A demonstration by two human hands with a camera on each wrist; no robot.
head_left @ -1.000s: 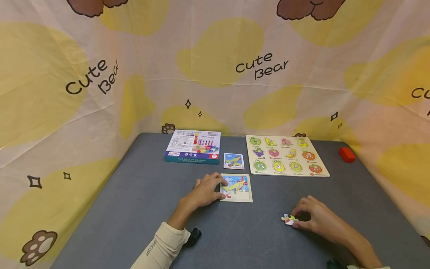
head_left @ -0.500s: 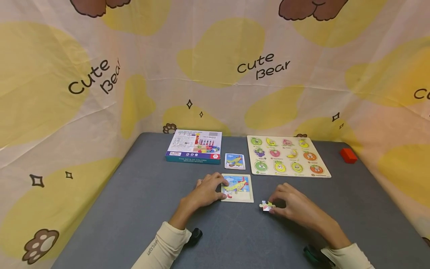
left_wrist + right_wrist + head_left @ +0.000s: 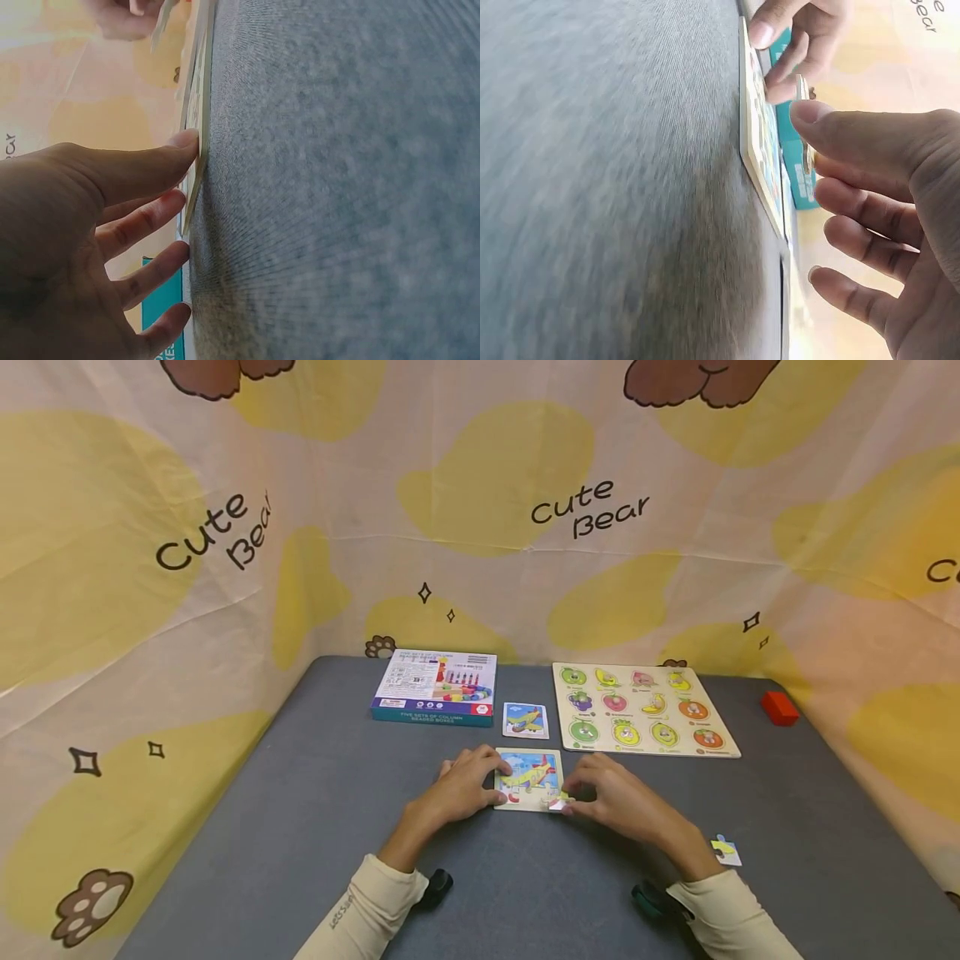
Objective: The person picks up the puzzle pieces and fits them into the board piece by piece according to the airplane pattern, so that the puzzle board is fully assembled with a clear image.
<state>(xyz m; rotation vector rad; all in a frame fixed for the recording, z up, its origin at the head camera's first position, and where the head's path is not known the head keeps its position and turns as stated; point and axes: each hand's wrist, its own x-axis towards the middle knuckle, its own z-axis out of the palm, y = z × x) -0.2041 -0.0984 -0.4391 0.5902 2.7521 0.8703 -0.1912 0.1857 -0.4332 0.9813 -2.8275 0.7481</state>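
A wooden airplane jigsaw puzzle board (image 3: 521, 806) lies flat in the middle of the table in the head view. My left hand (image 3: 467, 783) rests at its left side, thumb and index finger pressing on the board while the other fingers spread loosely in the left wrist view. Between thumb and index finger my right hand (image 3: 618, 797) pinches a jigsaw puzzle piece (image 3: 804, 139), held above the board's lower right corner. In the right wrist view the piece is edge-on and apart from the board. A second puzzle piece (image 3: 725, 850) lies beside my right forearm.
Behind the board stand a flat teal-edged toy box (image 3: 431, 720), a small airplane picture card (image 3: 525, 721) and a fruit puzzle board (image 3: 647, 750). A red block (image 3: 780, 708) sits at the table's right edge. A patterned cloth (image 3: 465, 510) surrounds the table (image 3: 322, 793).
My right hand has moved left with the puzzle piece, from the right of the table to over the board's lower right corner. My left hand has stayed in place. The second piece has come into view.
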